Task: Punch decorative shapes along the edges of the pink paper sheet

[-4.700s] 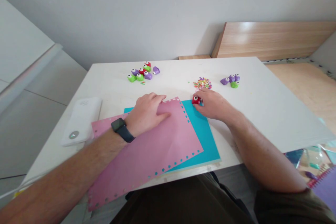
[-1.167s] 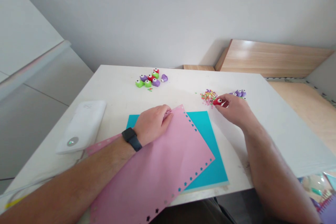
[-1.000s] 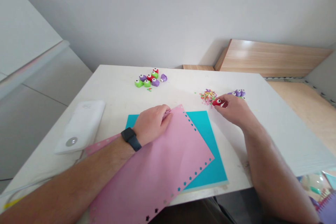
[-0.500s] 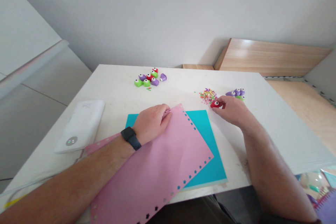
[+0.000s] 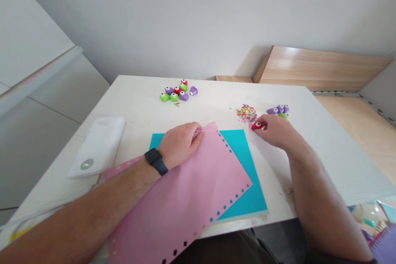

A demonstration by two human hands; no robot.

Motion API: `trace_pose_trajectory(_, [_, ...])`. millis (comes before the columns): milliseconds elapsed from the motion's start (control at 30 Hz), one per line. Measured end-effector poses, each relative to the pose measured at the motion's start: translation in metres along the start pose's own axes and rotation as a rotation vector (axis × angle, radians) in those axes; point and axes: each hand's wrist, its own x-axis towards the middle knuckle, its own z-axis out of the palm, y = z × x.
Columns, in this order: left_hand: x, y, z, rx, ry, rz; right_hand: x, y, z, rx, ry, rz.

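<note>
My left hand, with a dark watch on the wrist, pinches the far edge of a pink sheet of paper. Small star and heart holes run along the sheet's edges. Beneath it lies a turquoise sheet, partly covered. My right hand is closed on a small red craft punch with an eye on it, low over the table. Just beyond that punch is a pile of coloured paper confetti. Purple and green punches stand behind my right hand.
Several red, green and purple punches cluster at the back of the white table, with a purple one beside them. A white power bank with a cable lies at the left. A wooden headboard stands behind right.
My right hand has moved slightly toward me with the red craft punch, a little away from the confetti. My left hand stays on the pink paper. The view has shifted slightly.
</note>
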Motion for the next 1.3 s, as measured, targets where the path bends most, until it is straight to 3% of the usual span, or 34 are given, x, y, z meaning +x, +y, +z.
trace_pose_trajectory(233, [0.000,-0.001,0.001,-0.003,-0.003,0.002,0.004,0.003,0.002,-0.030,0.030,0.060])
trace_pose_trajectory(833, [0.000,0.001,-0.001,-0.014,-0.010,-0.005,0.003,0.005,-0.002,0.003,0.075,-0.004])
trace_pose_trajectory(1133, [0.000,0.001,0.000,-0.012,-0.009,-0.008,0.011,0.036,0.002,-0.107,0.192,0.248])
trace_pose_trajectory(1300, [0.000,0.001,0.000,-0.020,0.001,-0.004,0.010,0.034,0.004,-0.032,0.295,0.248])
